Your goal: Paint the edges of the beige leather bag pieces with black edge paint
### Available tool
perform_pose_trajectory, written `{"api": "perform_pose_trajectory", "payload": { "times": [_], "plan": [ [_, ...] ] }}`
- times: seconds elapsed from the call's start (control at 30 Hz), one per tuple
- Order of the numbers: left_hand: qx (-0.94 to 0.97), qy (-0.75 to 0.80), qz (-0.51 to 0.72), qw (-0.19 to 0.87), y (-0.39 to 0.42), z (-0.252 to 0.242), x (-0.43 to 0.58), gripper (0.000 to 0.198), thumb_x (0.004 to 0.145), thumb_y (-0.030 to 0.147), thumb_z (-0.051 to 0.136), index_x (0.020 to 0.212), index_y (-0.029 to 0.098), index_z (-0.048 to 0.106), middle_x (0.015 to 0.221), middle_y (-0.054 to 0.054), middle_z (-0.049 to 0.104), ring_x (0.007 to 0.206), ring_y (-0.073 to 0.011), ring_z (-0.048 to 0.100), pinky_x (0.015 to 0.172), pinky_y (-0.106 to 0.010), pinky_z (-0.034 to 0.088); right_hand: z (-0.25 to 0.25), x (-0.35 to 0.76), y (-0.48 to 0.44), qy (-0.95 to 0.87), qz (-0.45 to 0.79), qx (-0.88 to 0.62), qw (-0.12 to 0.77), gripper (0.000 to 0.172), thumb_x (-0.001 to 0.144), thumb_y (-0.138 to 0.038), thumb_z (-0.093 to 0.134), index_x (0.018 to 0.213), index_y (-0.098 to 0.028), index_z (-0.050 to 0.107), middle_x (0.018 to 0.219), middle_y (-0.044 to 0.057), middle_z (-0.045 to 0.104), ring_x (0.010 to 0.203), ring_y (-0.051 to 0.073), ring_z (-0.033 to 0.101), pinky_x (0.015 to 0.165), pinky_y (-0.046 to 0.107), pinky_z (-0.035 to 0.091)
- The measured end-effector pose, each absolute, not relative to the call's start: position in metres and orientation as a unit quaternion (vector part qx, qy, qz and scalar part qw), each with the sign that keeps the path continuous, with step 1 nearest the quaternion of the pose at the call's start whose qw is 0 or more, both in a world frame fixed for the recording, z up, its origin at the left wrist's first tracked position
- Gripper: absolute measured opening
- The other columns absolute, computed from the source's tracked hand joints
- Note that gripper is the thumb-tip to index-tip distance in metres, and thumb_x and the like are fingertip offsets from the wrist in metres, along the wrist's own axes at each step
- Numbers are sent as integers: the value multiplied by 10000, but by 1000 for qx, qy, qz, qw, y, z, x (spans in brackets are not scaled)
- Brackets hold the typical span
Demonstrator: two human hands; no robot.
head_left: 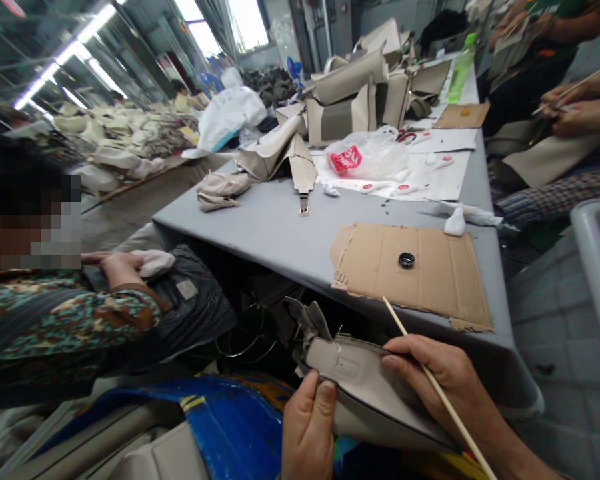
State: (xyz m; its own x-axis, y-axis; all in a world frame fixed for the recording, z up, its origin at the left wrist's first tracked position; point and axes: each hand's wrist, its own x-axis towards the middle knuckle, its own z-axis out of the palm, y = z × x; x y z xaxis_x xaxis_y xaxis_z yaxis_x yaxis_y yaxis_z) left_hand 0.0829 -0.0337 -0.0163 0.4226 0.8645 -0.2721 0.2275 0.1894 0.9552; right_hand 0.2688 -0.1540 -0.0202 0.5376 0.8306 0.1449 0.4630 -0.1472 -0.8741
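Observation:
A beige leather handbag (375, 387) with dark edges is tilted in front of me, below the table's near edge. My left hand (309, 427) grips its near edge, thumb and bent finger pressed on the leather. A buckled strap end (307, 333) sticks up at the bag's left end, and a loose white thread shows close by. In my right hand (443, 377) is a thin wooden stick (437, 387), slanting up to the left with its tip over the table edge. The right fingertips also touch the bag's far edge.
Cardboard (380, 267) with a small round pot of something black (406, 260) lies on the grey table (280, 233). Beyond are beige bags (345, 113), a plastic bag (370, 157) and a green bottle (461, 70). People sit left and right. A grey bin (565, 300) stands at right.

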Motion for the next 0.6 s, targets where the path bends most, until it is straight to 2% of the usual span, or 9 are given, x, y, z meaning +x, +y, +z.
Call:
{"api": "perform_pose_trajectory", "payload": {
  "times": [0.23, 0.33, 0.47, 0.6],
  "plan": [
    [539, 500, 262, 625, -33, -18, 81, 479, 751, 621, 791, 981, 200, 790, 874, -105, 762, 884, -303, 669, 712, -320, 540, -25, 263, -162, -411, 194, -727, 514, 103, 1004, -335, 613, 1043, -306, 704, 872, -49, 702, 781, 122, 662, 717, 225, 470],
    [534, 452, 255, 667, -33, -16, 86, 448, 782, 596, 776, 949, 181, 785, 814, -93, 735, 795, -260, 642, 663, -292, 513, -25, 258, -165, -371, 210, -732, 531, 101, 997, -342, 620, 1014, -305, 712, 868, -58, 704, 777, 114, 662, 711, 204, 471],
    [526, 377, 222, 729, -23, -13, 89, 370, 864, 505, 726, 909, 142, 782, 741, -66, 677, 662, -167, 531, 596, -236, 434, -26, 251, -167, -319, 243, -735, 547, 120, 985, -356, 626, 957, -297, 727, 802, -71, 690, 701, 98, 641, 645, 172, 461],
    [502, 335, 167, 780, -6, -14, 87, 318, 832, 454, 777, 810, 137, 785, 661, -35, 636, 615, -126, 482, 571, -202, 388, -26, 247, -167, -291, 265, -734, 553, 155, 973, -381, 630, 917, -281, 733, 720, -69, 639, 645, 93, 600, 597, 162, 443]
  ]
}}
